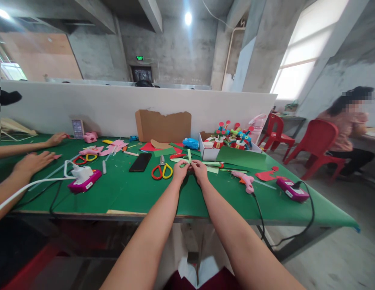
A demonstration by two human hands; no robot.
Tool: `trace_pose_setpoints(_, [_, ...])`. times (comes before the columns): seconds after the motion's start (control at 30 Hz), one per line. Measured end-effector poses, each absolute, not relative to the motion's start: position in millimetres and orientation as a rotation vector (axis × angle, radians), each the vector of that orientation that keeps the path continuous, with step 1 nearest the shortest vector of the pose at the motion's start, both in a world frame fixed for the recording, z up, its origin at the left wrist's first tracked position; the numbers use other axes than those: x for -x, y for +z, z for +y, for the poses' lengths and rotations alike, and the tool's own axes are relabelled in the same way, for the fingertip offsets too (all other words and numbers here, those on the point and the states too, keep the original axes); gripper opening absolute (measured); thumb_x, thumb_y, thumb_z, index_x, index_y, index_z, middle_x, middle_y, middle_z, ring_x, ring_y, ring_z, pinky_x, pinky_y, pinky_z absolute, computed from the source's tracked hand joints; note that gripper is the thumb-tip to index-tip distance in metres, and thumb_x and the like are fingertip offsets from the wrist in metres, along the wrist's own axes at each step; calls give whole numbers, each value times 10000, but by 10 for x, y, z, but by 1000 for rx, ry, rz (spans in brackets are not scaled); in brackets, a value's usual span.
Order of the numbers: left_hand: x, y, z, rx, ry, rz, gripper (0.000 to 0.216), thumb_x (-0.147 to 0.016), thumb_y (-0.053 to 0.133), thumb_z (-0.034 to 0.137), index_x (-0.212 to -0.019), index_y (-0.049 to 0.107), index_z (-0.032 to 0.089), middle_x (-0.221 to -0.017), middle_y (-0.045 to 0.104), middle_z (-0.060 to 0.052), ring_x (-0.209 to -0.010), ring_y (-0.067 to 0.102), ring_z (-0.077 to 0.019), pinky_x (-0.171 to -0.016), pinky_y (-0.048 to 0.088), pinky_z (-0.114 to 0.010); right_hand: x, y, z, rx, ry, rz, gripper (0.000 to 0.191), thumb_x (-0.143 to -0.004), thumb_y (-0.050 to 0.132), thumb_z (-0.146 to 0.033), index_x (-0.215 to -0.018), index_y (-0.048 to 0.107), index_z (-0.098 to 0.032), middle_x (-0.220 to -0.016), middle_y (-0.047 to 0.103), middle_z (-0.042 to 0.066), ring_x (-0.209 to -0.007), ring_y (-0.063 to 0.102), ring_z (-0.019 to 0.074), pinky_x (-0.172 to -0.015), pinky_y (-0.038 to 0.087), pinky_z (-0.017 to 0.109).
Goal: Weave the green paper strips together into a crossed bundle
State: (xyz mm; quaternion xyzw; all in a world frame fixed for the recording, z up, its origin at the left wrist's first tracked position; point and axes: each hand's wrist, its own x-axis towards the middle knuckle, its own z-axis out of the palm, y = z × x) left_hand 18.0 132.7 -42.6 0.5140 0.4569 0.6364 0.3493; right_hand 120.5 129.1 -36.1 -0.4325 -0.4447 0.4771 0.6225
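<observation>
Both my hands meet over the middle of the green table, pinching a narrow light green paper strip (189, 155) that sticks up between the fingertips. My left hand (180, 170) is closed on its left side, and my right hand (199, 170) closes from the right. What lies below the fingertips is hidden. Just left of my left hand rest scissors (162, 170) with one red and one yellow handle. A black phone (140, 162) lies farther left. Behind my hands are green paper pieces (163, 152). A pink glue gun (244, 180) lies to the right.
A white box (209, 153) of colourful figures stands at the back right. Purple power strips (293, 190) with cords sit at both sides. Cardboard (164, 125) leans on the partition. A co-worker's hands (36, 163) rest at the left; another person sits beyond red chairs (318, 139).
</observation>
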Motion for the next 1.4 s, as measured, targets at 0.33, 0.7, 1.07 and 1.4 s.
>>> trace_pose_setpoints(0.33, [-181, -419, 1323, -1268, 1674, 1139, 168, -626, 698, 317, -603, 622, 169, -570, 589, 21, -574, 538, -115, -560, 433, -212, -1212, -320, 1239, 951, 1118, -1042, 242, -586, 729, -382, -723, 631, -208, -584, 660, -26, -566, 635, 160, -603, 532, 294])
trace_pose_setpoints(0.7, [-174, -398, 1309, -1264, 1612, 1125, 162, -623, 690, 315, -619, 626, 166, -589, 598, 13, -574, 545, -114, -557, 439, -210, -1227, -374, 1281, 1019, 1043, -1081, 281, -607, 707, -446, -709, 618, -200, -515, 613, -32, -544, 611, 167, -569, 509, 297])
trace_pose_setpoints(1.07, [-182, -348, 1226, -1230, 1648, 1109, 211, -602, 694, 364, -608, 605, 174, -573, 595, 9, -549, 533, -116, -551, 444, -224, -1196, -407, 1282, 970, 1099, -1067, 189, -629, 696, -307, -751, 603, -197, -563, 629, -44, -561, 616, 133, -637, 521, 285])
trace_pose_setpoints(1.4, [-163, -362, 1245, -1205, 1618, 1108, 235, -595, 711, 382, -611, 601, 175, -566, 592, 12, -524, 527, -110, -524, 435, -218, -1194, -406, 1283, 964, 1092, -1071, 183, -609, 686, -329, -721, 602, -210, -522, 615, -53, -521, 602, 135, -576, 514, 275])
